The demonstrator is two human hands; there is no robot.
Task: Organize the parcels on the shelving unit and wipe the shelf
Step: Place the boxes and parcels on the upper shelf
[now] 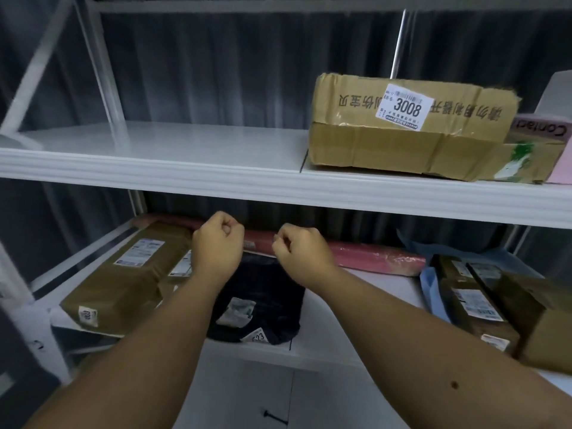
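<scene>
Two fists hang over the lower shelf [365, 292], and from how things lie you look to be in the sorting step, with wiping not yet begun; no cloth is plainly in your grasp. Your left hand [217, 243] has its fingers [227, 226] curled tight together, and your right hand [299, 247] is curled the same way. Whether either pinches the top edge of the dark parcel [260, 301] I cannot tell, since the knuckles hide that edge.

That dark parcel lies flat just below both fists, its far edge at or under your fingers, its labels toward you. Left of the dark parcel and touching it sits a brown taped parcel [123, 280]. Behind the dark parcel a long pink parcel [371, 257] runs along the back. Well to the right of the dark parcel stand several brown boxes [476, 305] with a blue bag [430, 283] beside them. Above the dark parcel, on the upper shelf [185, 144], rests a crumpled carton [411, 128] marked 3008.

Your next move probably calls for a firm hold on the dark parcel, then a lift or slide toward the others so bare shelf is freed for wiping.
</scene>
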